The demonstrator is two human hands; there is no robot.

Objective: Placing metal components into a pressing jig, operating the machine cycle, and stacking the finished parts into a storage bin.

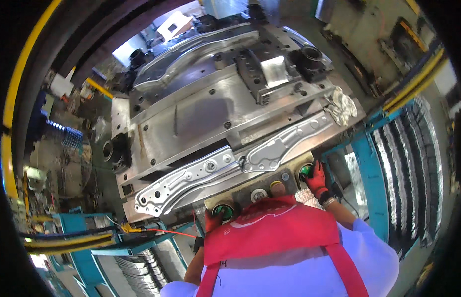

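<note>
My right hand (316,180), in a red glove with dark fingertips, reaches a green push button (306,171) at the right end of the control panel (245,190). Its fingers are apart, some of them on the button. At the panel's left end, dark fingers of my gloved left hand (212,221) touch another green push button (223,213); my red apron (270,227) hides much of that hand. Beyond the panel, a grey stamped metal part (191,173) lies along the die's front edge, with a second stamped part (285,146) to its right.
The large steel die (191,119) fills the middle, with a curved raised form (191,59) at the back. A crumpled rag (341,106) lies at its right corner. Teal racks of stacked metal parts (404,173) stand at right and lower left (141,270). Yellow rails (413,84) flank both sides.
</note>
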